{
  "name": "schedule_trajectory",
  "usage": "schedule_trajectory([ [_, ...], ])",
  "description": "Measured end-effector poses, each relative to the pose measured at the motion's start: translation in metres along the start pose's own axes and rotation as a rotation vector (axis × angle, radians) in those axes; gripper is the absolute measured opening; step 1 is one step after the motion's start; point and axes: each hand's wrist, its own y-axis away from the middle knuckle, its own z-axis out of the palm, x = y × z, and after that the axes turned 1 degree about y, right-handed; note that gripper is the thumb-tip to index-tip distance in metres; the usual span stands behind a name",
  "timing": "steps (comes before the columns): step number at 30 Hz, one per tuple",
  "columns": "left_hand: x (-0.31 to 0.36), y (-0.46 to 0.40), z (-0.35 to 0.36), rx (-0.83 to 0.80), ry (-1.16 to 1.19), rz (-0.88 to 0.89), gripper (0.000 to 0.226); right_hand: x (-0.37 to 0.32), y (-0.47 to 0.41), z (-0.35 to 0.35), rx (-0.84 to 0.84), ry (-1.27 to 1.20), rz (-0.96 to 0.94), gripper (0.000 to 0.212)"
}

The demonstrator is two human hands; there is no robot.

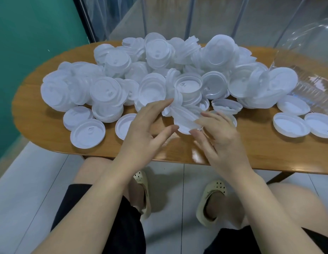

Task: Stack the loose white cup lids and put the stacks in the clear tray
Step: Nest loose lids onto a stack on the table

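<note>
Soft, even indoor light, fairly bright. A pale glare patch sits on the oval brown wooden desk (197,156) just below the right hand's grip (217,136). Wide-angle bending curves the desk's edges; fingertips look slightly motion-blurred; faint shadows underneath.

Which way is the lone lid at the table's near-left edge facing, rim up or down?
Rim up. The near-left lid lies flat on the wooden table, hollow underside showing, its raised rim ringing the recessed centre.

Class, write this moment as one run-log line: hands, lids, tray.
left hand: open, by lids | right hand: holds lids | pile: unsorted on table | tray: no stacks seen
</note>
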Motion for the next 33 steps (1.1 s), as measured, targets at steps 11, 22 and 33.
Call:
schedule_trajectory([
  [11,0.001,0.008,0.005,0.024,-0.076,0.011,0.105,-0.030,-0.009,0.005,-0.084,-0.469,0.273,0.052],
  [22,0.000,0.016,-0.012,0.017,-0.215,-0.078,0.074,-0.026,-0.013,0.004,-0.218,-0.431,0.305,0.057],
  [33,-0.021,0.020,-0.024,-0.164,-0.551,-0.018,0.076,0.014,-0.015,0.004,-0.369,0.056,0.243,0.039],
])
